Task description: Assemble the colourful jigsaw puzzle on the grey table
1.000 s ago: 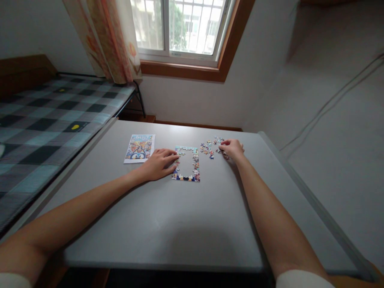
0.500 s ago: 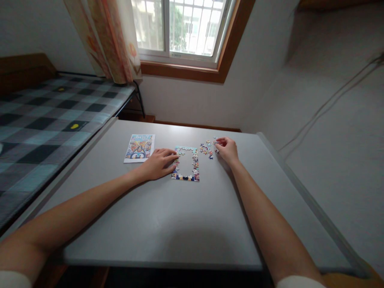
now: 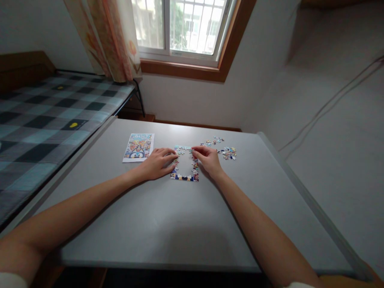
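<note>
A: What is the state of each grip?

B: The left hand (image 3: 157,162) lies flat, grip open, fingertips touching the left edge of the puzzle frame (image 3: 185,178) on the worktop (image 3: 180,216). The right hand (image 3: 208,159) bunches its fingers at the frame's top right corner. Whether that grip holds a piece, I cannot tell.

A: Procedure?

B: Brace the frame with 1 hand. Seat any piece square to its gap and press lightly. Check against the reference picture (image 3: 139,147). The loose pieces (image 3: 228,153) lie just right of the frame.
</note>
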{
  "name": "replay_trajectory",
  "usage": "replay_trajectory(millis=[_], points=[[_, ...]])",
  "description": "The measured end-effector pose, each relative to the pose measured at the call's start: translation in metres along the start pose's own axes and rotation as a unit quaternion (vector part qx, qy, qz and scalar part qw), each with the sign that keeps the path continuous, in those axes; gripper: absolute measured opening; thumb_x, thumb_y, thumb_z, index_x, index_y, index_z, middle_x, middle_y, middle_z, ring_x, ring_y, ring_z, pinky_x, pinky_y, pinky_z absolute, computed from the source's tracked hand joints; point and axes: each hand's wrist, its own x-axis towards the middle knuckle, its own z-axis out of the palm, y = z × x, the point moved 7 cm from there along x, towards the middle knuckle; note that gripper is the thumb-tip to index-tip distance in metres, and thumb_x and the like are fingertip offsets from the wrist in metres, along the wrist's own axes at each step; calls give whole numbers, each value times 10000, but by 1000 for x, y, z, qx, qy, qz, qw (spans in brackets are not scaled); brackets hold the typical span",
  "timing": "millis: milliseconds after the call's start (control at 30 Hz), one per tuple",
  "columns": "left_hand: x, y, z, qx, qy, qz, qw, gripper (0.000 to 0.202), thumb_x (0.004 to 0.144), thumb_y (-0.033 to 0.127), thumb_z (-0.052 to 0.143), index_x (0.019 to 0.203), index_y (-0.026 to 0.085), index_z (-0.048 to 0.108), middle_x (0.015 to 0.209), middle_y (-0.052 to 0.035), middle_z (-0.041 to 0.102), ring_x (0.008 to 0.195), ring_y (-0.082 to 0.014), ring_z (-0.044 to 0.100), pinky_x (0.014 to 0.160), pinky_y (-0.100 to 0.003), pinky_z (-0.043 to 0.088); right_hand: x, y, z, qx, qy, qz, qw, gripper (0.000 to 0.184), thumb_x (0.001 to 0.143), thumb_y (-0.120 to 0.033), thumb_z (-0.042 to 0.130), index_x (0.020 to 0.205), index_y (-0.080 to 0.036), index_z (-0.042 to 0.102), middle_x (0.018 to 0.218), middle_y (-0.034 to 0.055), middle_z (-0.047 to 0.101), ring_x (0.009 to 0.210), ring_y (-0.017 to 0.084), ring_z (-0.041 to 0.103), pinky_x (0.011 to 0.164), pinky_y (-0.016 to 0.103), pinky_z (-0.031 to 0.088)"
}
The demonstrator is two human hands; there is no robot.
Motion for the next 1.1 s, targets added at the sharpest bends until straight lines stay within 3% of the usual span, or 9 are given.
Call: replay_trajectory(millis=[233, 400, 700, 867, 1100], points=[[1, 0, 0, 2, -10, -3, 1000, 397, 957, 369, 465, 1311, 210, 547, 1282, -104, 594, 1168, -266, 548, 1001, -449, 403, -4, 0, 4, 9, 9, -4, 1000, 279, 659, -405, 742, 824, -181, 742, 720, 34, 715, 614, 146, 614, 624, 306, 519], [1, 0, 0, 4, -12, -4, 1000, 411, 967, 389, 451, 1312, 190, 551, 1285, -116, 590, 1182, -272, 542, 1009, -457, 396, -6, -1, 5, -9, 19, -18, 1000, 251, 675, -388, 722, 823, -187, 742, 806, 50, 739, 697, 165, 648, 695, 320, 534], [0, -1, 2, 6, -14, -3, 1000, 421, 969, 419, 447, 1332, 226, 541, 1298, -104, 559, 1215, -272, 500, 1047, -460, 374, -6, 0, 2, -39, 38, -29, 998, 237, 704, -388, 688, 833, -197, 744, 819, 57, 744, 726, 185, 662, 699, 322, 531], [0, -2, 2, 3, -12, 2, 1000, 463, 959, 426, 473, 1387, 248, 484, 1424, -97, 491, 1329, -289, 422, 1094, -480, 329, -6, -3, 2, -52, 42, -35, 997, 238, 712, -392, 673, 823, -194, 743, 809, 60, 741, 685, 177, 645, 661, 313, 521], [1, -3, 6, -1, -39, -4, 999, 502, 956, 461, 486, 1409, 245, 466, 1409, -90, 529, 1343, -291, 418, 1100, -485, 307, -7, -3, 2, -61, 44, -37, 997, 230, 711, -380, 665, 822, -192, 741, 793, 57, 735, 678, 174, 637, 657, 310, 514]])
